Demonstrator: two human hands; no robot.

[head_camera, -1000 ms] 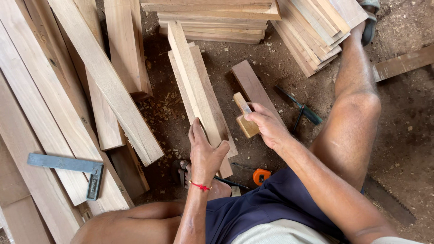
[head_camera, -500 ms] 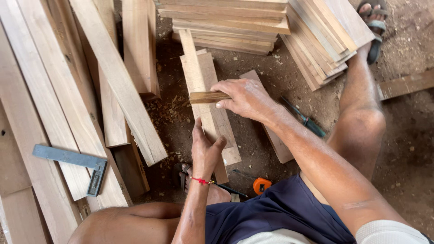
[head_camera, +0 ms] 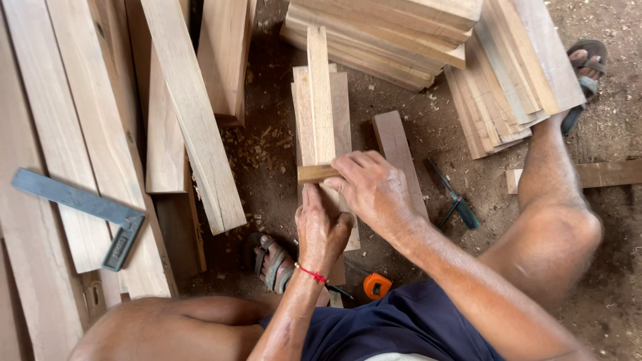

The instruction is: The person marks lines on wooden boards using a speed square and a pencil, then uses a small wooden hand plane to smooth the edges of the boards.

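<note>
Head view: right hand (head_camera: 376, 190) pinching small wood block (head_camera: 317, 174) crosswise over narrow slat (head_camera: 319, 100); left hand (head_camera: 321, 227) just below that grip, fingers flat, seemingly pressing the slat down, closed on nothing. Screwdriver (head_camera: 455, 200) right of grip, on floor.

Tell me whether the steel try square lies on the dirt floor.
No: the try square rests on the pale planks at the left.

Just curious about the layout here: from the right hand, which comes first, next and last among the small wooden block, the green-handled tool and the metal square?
1. Small wooden block: held in the right hand, across the narrow strip.
2. Green-handled tool: on the dirt floor, just right of the hand.
3. Metal square: far left, lying on the planks.
</note>
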